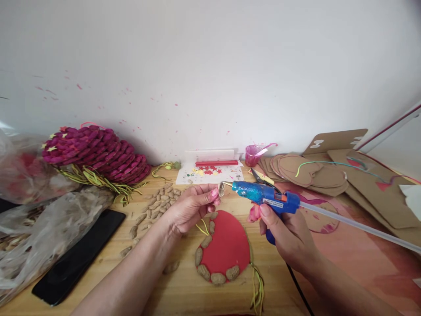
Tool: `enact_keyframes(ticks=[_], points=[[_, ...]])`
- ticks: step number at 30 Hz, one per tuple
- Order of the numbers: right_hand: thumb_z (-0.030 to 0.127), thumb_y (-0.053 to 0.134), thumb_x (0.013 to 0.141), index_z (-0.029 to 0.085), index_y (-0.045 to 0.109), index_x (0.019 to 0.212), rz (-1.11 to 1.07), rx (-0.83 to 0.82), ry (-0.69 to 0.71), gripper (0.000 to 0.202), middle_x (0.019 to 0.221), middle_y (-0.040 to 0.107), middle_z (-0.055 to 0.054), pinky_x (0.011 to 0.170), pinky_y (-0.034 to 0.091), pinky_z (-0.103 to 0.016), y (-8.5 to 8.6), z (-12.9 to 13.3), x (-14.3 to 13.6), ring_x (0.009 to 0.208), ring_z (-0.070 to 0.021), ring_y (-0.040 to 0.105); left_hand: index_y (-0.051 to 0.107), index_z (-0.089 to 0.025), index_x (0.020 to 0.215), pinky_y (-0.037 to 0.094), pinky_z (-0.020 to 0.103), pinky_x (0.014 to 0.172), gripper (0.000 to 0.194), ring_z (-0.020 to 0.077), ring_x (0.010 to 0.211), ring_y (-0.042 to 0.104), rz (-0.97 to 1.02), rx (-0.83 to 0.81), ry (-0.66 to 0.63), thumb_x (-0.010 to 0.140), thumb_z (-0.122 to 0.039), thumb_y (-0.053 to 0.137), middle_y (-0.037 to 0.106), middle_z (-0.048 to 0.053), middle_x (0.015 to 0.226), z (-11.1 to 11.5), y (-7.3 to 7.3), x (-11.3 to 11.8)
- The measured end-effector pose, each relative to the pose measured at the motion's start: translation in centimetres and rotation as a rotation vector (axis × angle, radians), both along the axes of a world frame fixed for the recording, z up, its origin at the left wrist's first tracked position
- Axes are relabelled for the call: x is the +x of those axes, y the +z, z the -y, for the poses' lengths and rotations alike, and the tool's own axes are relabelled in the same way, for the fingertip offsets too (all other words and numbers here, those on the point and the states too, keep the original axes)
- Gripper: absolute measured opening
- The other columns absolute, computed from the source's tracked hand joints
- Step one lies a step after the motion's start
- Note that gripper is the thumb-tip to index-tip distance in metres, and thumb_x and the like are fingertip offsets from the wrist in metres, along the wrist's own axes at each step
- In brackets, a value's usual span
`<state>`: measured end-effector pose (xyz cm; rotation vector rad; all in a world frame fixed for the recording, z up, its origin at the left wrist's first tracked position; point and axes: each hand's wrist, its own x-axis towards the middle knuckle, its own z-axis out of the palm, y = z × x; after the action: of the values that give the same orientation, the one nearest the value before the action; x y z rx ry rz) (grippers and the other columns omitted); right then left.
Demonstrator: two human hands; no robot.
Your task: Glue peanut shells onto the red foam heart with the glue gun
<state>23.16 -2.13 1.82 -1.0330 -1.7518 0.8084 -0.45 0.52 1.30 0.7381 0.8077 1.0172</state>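
Between the fingertips of my left hand (pixel 199 202) is a peanut shell (pixel 221 189), its hollow side showing. My right hand (pixel 286 230) is wrapped round a blue glue gun (pixel 255 192), whose metal tip points left and meets or nearly meets the shell. A long clear glue stick (pixel 345 220) sticks out of the gun's back. Below both hands lies a red heart-shaped piece (pixel 225 241) with several peanut shells along its left and lower edge. Yellow-green yarn (pixel 257 287) hangs from its right side.
Loose peanut shells (pixel 159 202) lie left of the heart. Farther left are a black phone (pixel 79 256), plastic bags (pixel 55 232) and stacked magenta pieces (pixel 98 151). Paper stars (pixel 210 170) and a pink cup (pixel 252 155) stand behind; cardboard cutouts (pixel 296 169) are at right.
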Motion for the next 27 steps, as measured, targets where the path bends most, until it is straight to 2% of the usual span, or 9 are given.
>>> enact_keyframes(ticks=[13,27], points=[[0.045,0.049,0.104,0.021,0.058,0.076,-0.009,-0.004,-0.011,0.038,0.067,0.059,-0.004,0.048,0.039,-0.028,0.14,0.1,-0.11,0.06,-0.0159,0.054,0.07,-0.01,0.075,0.038,0.018,0.056,0.034,0.0078,0.063,0.051,0.008,0.014,0.001,0.068,-0.033,0.094,0.061,0.004,0.071,-0.08,0.07,-0.1],[0.042,0.049,0.104,0.02,0.06,0.074,0.012,0.005,-0.002,0.038,0.064,0.058,-0.002,0.053,0.041,-0.03,0.22,0.12,-0.12,0.058,-0.0154,0.054,0.071,-0.011,0.077,0.04,0.017,0.055,0.037,0.0077,0.063,0.052,-0.005,0.01,0.013,0.065,-0.035,0.096,0.061,0.004,0.071,-0.1,0.1,-0.08]])
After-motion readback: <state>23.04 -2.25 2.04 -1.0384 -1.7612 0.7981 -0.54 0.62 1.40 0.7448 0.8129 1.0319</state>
